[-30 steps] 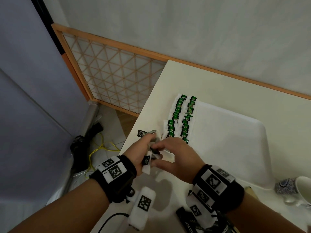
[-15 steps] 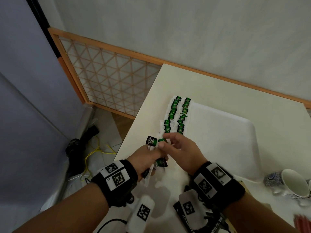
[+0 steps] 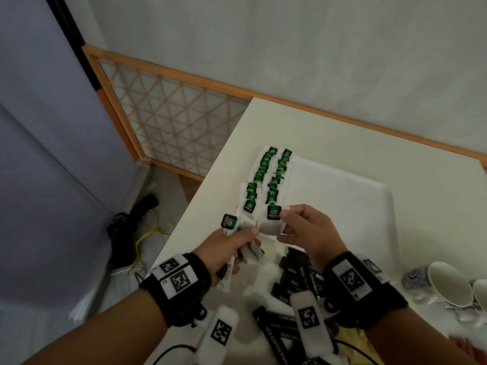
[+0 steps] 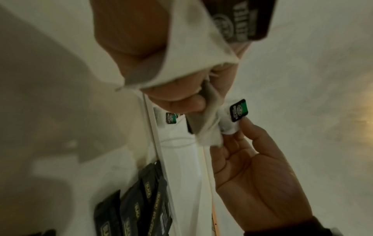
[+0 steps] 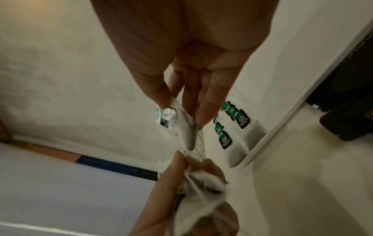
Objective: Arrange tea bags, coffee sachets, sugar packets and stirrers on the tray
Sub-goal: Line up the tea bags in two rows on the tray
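Observation:
My right hand (image 3: 286,222) pinches one white tea bag (image 3: 271,223) with a green tag between thumb and fingers, just above the near left corner of the white tray (image 3: 342,206). My left hand (image 3: 237,241) grips a bunch of tea bags (image 3: 245,254), one green tag (image 3: 228,221) sticking up. Two rows of green-tagged tea bags (image 3: 266,177) lie along the tray's left side. Black coffee sachets (image 3: 297,277) lie on the table in front of the tray. In the right wrist view the pinched tea bag (image 5: 186,127) hangs from my fingertips (image 5: 201,118).
Two white cups (image 3: 448,288) with blue pattern lie at the right of the table (image 3: 342,133). The table's left edge drops to a floor with cables (image 3: 147,233) and a wooden lattice screen (image 3: 171,119). A wall runs behind.
My right hand has drawn one tea bag out of the bunch in my left hand and lifted it toward the tray's near left corner. The head view shifted, showing the sachets.

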Demonstrator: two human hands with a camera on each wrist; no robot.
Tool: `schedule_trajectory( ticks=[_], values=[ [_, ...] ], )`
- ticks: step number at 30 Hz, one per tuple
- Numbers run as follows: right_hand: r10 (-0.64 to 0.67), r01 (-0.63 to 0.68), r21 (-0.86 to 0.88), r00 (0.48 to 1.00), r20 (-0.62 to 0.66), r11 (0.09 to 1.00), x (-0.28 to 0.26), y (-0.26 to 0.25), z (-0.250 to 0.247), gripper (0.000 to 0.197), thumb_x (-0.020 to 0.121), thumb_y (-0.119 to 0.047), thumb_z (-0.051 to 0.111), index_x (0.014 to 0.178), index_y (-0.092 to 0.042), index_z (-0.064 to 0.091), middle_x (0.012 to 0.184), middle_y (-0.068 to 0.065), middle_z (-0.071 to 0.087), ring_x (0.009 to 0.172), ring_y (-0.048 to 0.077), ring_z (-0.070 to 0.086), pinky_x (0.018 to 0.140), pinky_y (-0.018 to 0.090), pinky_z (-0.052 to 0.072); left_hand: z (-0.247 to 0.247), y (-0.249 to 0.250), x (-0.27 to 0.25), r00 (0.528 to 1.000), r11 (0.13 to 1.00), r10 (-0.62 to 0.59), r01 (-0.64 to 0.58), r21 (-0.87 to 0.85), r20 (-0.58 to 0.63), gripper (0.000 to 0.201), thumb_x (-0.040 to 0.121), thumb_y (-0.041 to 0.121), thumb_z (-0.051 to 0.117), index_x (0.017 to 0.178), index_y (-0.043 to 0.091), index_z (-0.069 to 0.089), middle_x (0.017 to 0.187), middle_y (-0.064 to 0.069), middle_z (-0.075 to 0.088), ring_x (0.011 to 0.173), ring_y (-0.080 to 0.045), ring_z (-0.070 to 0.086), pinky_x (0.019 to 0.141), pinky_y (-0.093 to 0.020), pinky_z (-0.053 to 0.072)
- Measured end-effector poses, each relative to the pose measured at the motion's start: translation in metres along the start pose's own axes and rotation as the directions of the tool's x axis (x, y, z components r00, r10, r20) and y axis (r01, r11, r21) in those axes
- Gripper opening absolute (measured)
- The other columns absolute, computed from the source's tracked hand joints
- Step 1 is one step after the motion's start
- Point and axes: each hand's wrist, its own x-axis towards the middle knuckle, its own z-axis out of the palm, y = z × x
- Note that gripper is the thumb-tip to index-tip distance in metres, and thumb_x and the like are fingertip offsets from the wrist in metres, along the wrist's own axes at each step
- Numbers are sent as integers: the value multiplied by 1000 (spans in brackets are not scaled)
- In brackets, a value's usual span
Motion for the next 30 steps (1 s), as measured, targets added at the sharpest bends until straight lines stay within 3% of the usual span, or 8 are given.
schedule_trajectory(
  ticks=[6,12,14,18,21,25,27,30],
  values=[
    [-62,62,-89,998,0,994,10,5,-20,8,85,-3,64,84,-10,62,78,12,64,68,21,60,56,26,54,5,-8,8,993,992,-99,93,-91,-61,14,87,23,66,80,13,60,65,0,59,43,-7,46,35,-13,30],
    [-123,87,-312,987,-100,946,36,27,-37,25,82,-1,64,97,-21,63,74,1,54,63,16,54,66,32,54,-3,-16,11,985,990,-89,71,-120,-149,21,86,24,67,70,16,55,62,1,56,42,-8,45,35,-13,29],
    [-131,87,-347,986,-106,934,43,33,-35,24,83,-2,64,95,-23,63,73,0,54,60,14,50,60,27,47,-8,-17,12,982,990,-95,76,-118,-161,22,86,24,67,69,17,55,63,1,57,42,-8,45,35,-14,30],
    [-77,58,-337,996,-42,940,56,39,-20,23,86,-1,60,102,-18,63,79,5,57,62,16,57,63,27,52,-18,-15,17,976,990,-106,84,-117,-189,16,86,24,67,75,16,58,71,0,61,43,-7,46,36,-15,31],
    [-42,42,-298,999,6,954,60,42,-9,27,87,1,57,95,-24,61,84,10,57,62,18,62,62,26,55,-21,-11,23,976,990,-112,93,-104,-185,11,87,23,65,82,15,60,81,-3,66,43,-6,47,36,-13,32],
    [-73,47,-452,997,-40,891,69,53,-3,29,85,-6,61,93,-33,58,82,3,54,71,19,61,71,35,57,-20,-6,31,979,996,-94,92,-20,-181,16,89,22,63,97,8,64,97,-7,69,47,-8,47,37,-16,33],
    [-69,37,-539,997,-40,842,71,55,-2,29,81,-13,67,100,-33,57,78,2,57,70,18,59,67,32,52,-17,-1,35,980,997,-81,82,1,-180,28,89,20,63,107,-2,64,90,-7,70,43,-7,47,36,-16,33],
    [-38,38,-619,999,13,785,67,53,-1,40,76,-24,73,108,-30,51,79,2,58,67,15,54,57,23,41,-14,7,43,979,994,-67,82,67,-194,31,90,19,62,107,-7,63,55,2,63,34,-6,44,35,-14,31]
  ],
)
